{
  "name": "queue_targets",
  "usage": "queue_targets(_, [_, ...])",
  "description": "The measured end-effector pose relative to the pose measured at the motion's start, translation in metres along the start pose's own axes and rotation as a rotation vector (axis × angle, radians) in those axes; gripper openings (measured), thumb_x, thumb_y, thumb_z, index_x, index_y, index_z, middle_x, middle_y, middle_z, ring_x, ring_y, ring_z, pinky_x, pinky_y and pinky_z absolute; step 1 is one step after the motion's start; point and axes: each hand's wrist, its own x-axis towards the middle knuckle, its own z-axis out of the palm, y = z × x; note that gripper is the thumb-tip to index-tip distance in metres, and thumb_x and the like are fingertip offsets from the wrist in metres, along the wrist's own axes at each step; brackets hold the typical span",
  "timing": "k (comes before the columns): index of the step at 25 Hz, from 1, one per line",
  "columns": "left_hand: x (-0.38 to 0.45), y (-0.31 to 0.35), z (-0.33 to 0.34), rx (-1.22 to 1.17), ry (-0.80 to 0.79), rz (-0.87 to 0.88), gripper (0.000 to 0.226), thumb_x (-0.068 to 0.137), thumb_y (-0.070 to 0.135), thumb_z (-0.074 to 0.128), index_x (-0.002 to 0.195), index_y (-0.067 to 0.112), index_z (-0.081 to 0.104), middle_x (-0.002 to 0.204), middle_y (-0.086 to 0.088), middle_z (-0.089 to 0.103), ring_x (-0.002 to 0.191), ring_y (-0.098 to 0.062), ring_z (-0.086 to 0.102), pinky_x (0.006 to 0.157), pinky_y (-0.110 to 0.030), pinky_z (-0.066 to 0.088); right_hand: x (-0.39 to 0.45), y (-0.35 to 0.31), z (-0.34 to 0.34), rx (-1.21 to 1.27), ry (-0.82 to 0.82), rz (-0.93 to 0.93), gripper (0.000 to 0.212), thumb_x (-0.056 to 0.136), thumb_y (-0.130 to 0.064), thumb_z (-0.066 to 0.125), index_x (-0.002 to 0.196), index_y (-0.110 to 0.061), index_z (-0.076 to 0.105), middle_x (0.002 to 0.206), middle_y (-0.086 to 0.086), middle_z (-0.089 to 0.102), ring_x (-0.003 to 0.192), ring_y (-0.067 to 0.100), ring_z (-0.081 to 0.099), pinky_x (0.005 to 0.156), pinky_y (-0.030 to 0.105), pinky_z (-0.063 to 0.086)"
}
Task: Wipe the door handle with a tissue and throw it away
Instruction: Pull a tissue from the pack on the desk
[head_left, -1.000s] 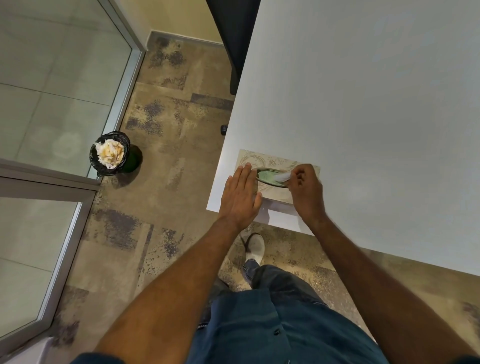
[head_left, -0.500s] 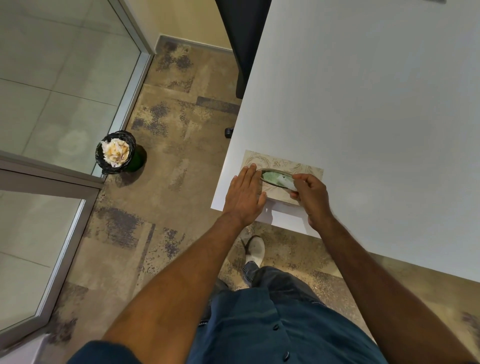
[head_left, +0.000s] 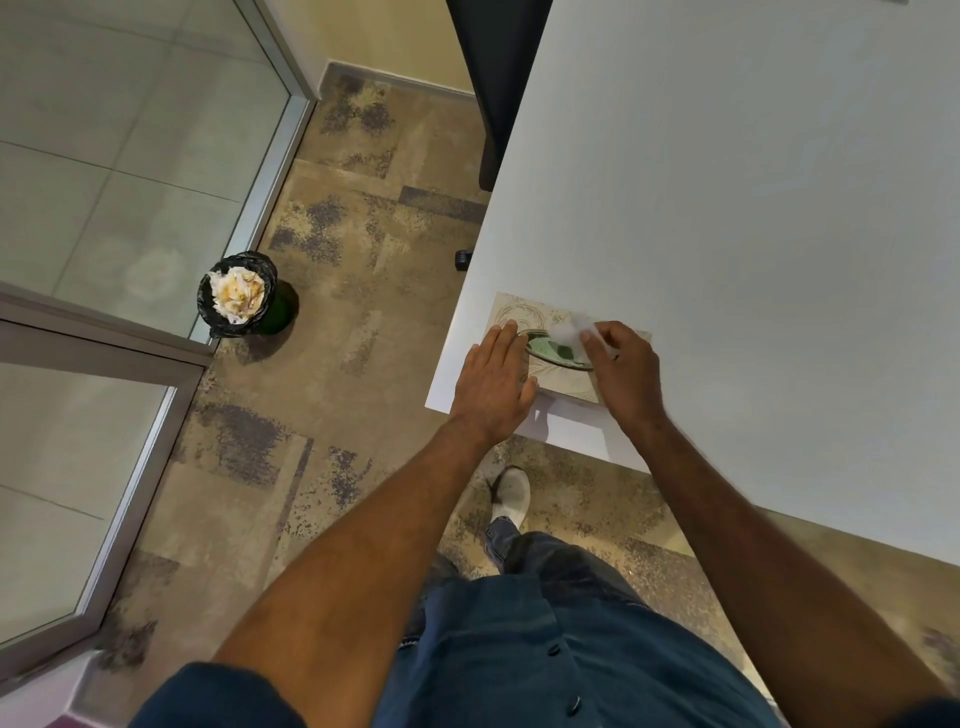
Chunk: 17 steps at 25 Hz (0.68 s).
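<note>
A beige patterned tissue box (head_left: 519, 312) lies near the corner of the white table (head_left: 753, 208), with a green oval opening (head_left: 545, 347). My right hand (head_left: 621, 366) pinches a white tissue (head_left: 570, 332) that rises out of the opening. My left hand (head_left: 493, 382) lies flat, fingers together, on the left end of the box. A small bin (head_left: 236, 295) with a black liner, heaped with crumpled tissues, stands on the floor to the left. No door handle shows in view.
Glass panels in metal frames (head_left: 260, 176) run along the left. A dark chair back (head_left: 493, 78) stands at the table's far side, with a castor (head_left: 462, 259) by the table edge. My white shoe (head_left: 511, 493) is on the mottled carpet below the table corner.
My right hand has drawn the tissue up out of the box's opening. My left hand stays pressed on the box.
</note>
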Motion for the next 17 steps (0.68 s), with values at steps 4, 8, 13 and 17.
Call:
queue_targets(4, [-0.002, -0.002, -0.003, -0.014, 0.010, -0.002, 0.069, 0.114, 0.037, 0.047, 0.169, 0.012, 0.015, 0.180, -0.005, 0.005, 0.167, -0.023, 0.001, 0.136, -0.045, 0.006, 0.003, -0.004, -0.001, 0.252, 0.055, 0.194, 0.017, 0.104, -0.022, 0.063, 0.111, -0.008, 0.068, 0.106, 0.009, 0.076, 0.099, 0.029, 0.074, 0.088, 0.049, 0.061])
queue_targets(8, [-0.001, 0.001, -0.007, -0.025, 0.013, 0.014, 0.066, 0.113, 0.036, 0.049, 0.168, 0.012, 0.021, 0.179, -0.006, 0.010, 0.167, -0.024, 0.006, 0.136, -0.047, 0.009, 0.001, -0.014, -0.013, 0.456, 0.114, 0.227, 0.007, 0.097, -0.015, 0.071, 0.103, -0.015, 0.067, 0.100, 0.006, 0.073, 0.091, 0.022, 0.072, 0.079, 0.044, 0.062])
queue_targets(13, [-0.001, 0.012, -0.019, -0.127, 0.054, -0.012, 0.048, 0.112, 0.026, 0.052, 0.156, 0.010, 0.046, 0.169, -0.011, 0.039, 0.159, -0.028, 0.031, 0.133, -0.048, 0.021, -0.017, -0.030, -0.016, 0.560, 0.122, 0.264, 0.021, 0.093, -0.011, 0.077, 0.093, -0.025, 0.062, 0.094, 0.007, 0.069, 0.088, 0.027, 0.070, 0.085, 0.051, 0.061])
queue_targets(17, [-0.020, 0.027, -0.040, -0.600, 0.177, -0.135, 0.019, 0.111, 0.022, 0.057, 0.122, 0.014, 0.070, 0.124, -0.003, 0.073, 0.114, -0.022, 0.067, 0.096, -0.039, 0.055, -0.045, -0.053, 0.008, 0.568, -0.012, 0.257, 0.020, 0.090, -0.015, 0.081, 0.105, -0.015, 0.066, 0.105, 0.014, 0.074, 0.095, 0.033, 0.073, 0.087, 0.051, 0.060])
